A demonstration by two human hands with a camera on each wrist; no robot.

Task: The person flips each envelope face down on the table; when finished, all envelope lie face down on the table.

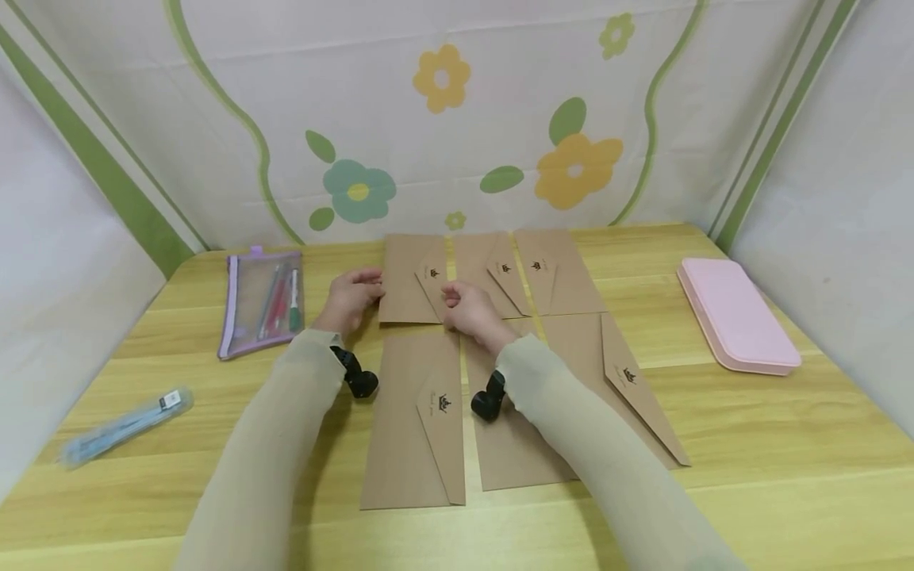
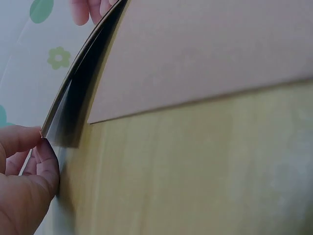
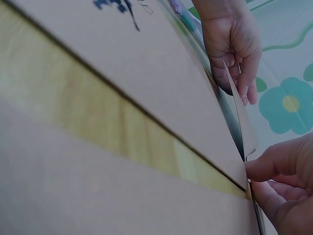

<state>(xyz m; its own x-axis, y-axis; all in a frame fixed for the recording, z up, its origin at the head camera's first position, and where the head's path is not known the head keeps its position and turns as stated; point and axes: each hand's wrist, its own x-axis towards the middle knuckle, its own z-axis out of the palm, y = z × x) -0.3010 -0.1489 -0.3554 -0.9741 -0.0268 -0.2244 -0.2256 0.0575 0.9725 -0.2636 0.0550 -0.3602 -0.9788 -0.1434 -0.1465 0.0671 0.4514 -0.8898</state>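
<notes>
A brown paper envelope (image 1: 403, 281) with a pointed flap and a small dark crown print lies at the back left of a group of similar envelopes. My left hand (image 1: 350, 300) pinches its left edge between thumb and fingers. On the other side, my right hand (image 1: 473, 309) pinches the flap-side edge near the front corner. In the left wrist view the held envelope's near edge (image 2: 73, 73) stands lifted off the table, with a dark gap under it. The right wrist view shows my right thumb and fingers (image 3: 281, 171) at the corner.
In front lies another envelope (image 1: 410, 428), with a larger one (image 1: 585, 341) to its right. Two more, including one (image 1: 578, 270), sit at the back. A mesh pencil pouch (image 1: 246, 297) and a blue packet (image 1: 128, 424) are left; a pink case (image 1: 743, 313) is right.
</notes>
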